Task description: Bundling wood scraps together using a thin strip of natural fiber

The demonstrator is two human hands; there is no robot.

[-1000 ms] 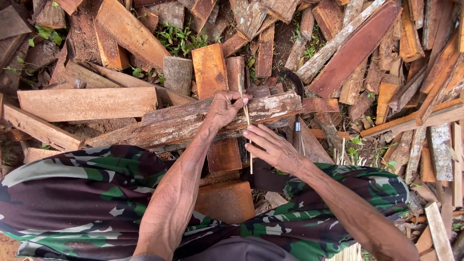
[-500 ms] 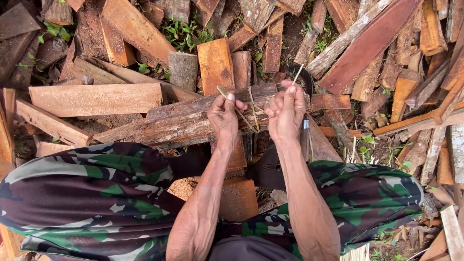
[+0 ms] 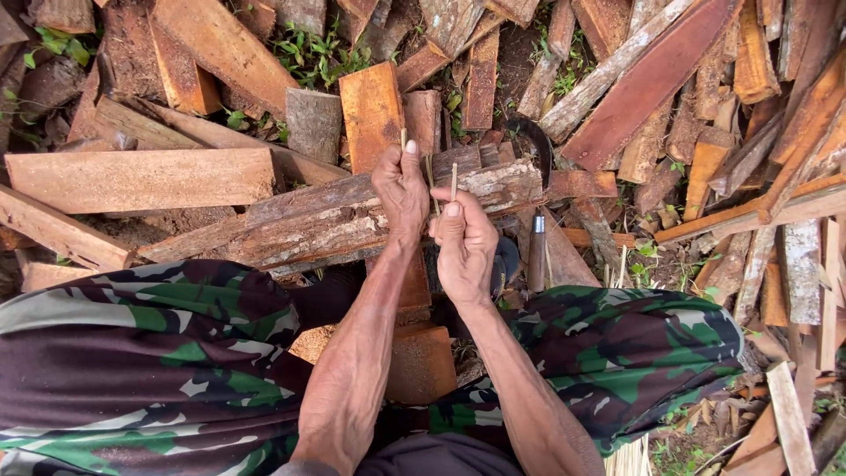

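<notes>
While the person sits over a pile of wood pieces (image 3: 141, 176), the left hand (image 3: 401, 189) closes its fingers on thin bamboo sticks (image 3: 432, 181). The right hand (image 3: 463, 242) pinches one stick (image 3: 453, 183) upright just beside it, above a bark-covered log (image 3: 335, 220). A curved knife (image 3: 536, 238) stands near the right hand.
</notes>
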